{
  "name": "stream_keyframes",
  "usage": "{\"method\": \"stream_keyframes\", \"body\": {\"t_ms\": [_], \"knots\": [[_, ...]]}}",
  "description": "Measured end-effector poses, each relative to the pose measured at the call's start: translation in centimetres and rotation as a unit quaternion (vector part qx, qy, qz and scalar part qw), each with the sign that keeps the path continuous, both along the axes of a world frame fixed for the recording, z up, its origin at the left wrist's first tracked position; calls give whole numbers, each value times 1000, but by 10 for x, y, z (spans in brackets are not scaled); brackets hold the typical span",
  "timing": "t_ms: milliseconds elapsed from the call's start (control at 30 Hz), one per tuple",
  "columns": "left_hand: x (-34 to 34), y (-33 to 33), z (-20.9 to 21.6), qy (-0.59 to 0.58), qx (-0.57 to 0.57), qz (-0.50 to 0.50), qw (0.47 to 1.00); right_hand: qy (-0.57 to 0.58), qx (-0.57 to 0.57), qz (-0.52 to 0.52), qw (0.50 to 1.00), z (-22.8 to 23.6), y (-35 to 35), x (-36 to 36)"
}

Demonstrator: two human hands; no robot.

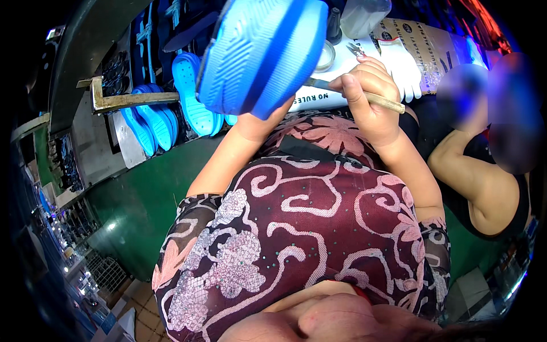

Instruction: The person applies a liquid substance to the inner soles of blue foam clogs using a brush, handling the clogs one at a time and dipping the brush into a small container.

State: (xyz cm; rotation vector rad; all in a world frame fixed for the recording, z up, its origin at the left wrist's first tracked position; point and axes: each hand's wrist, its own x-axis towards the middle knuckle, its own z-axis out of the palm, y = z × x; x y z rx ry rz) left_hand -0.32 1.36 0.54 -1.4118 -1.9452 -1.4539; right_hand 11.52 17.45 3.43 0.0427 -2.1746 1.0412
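Note:
A bright blue foam shoe (pixel 268 57) fills the upper middle, its ridged underside partly toward me. My left hand (pixel 265 121) is closed on it from below; most of those fingers are hidden behind the shoe. My right hand (pixel 373 94) grips a slim tool with a pale wooden handle (pixel 390 103). A flat, greyish part of the tool reaches from my fingers to the shoe's right edge, where its tip is out of sight. Just beyond the right hand lie small pliers or nippers (pixel 358 50) and a round, shallow container (pixel 326 57).
Several blue clogs (pixel 196 97) stand on the left, next to a worn metal bar (pixel 137 101). White gloves (pixel 404 65) lie on brown printed cardboard (pixel 430 48). A dark bottle (pixel 334 27) and a translucent container (pixel 364 16) stand behind. A co-worker's arm (pixel 473 165) is close on the right.

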Motion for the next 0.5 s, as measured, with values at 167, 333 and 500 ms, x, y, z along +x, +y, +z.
{"method": "stream_keyframes", "body": {"t_ms": [167, 333, 500], "knots": [[3, 3, -5, -18, 1, -8, 1000, 20, 66, 9, 998, 2, -3, -3], [4, 3, -4, -24, -11, -25, 999, 33, 59, -6, 998, 2, 1, 6], [-8, -7, 6, -77, -17, -11, 997, 10, 18, -56, 998, -1, 13, 18]]}}
